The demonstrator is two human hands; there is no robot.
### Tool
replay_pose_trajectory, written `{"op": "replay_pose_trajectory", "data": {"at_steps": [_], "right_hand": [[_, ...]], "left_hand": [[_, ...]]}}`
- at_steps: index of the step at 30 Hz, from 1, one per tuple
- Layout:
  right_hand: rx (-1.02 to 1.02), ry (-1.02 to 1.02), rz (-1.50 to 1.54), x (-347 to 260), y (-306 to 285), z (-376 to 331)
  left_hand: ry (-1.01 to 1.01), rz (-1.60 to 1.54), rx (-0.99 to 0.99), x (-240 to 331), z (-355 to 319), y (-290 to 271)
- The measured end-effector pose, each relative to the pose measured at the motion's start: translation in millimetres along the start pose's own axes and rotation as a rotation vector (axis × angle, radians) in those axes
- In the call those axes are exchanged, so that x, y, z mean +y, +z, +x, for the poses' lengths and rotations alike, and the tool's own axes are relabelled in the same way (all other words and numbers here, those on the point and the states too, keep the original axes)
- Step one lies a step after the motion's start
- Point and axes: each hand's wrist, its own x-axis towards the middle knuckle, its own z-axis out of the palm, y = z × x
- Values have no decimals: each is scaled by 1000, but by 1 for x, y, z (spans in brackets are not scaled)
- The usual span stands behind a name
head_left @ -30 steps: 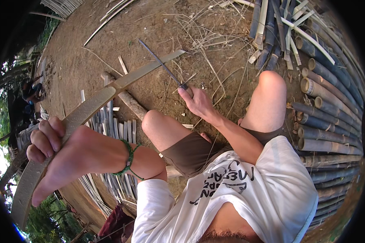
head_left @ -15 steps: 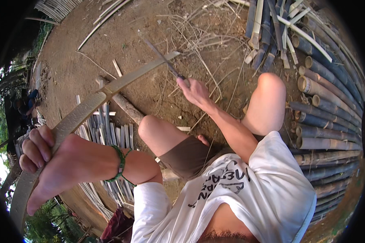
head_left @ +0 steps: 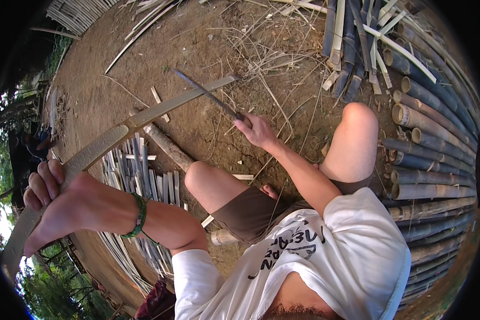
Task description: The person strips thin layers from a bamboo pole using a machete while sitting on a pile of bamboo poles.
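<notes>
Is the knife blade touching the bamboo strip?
Yes, the blade in the right hand crosses and meets the strip near its far end.

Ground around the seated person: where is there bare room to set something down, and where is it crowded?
Bare dirt lies beyond the long bamboo strip, toward the upper left. Crowded: bamboo poles stacked at right, thin slats by the left knee, dry shavings ahead of the knife.
</notes>
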Motion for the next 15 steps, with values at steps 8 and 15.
{"op": "replay_pose_trajectory", "data": {"at_steps": [8,15], "right_hand": [[65,863,-142,71,-41,19],[109,129,-87,-42,-7,-37]], "left_hand": [[-169,-167,-15,-13,5,8],[-25,-71,-59,25,36,-25]]}}
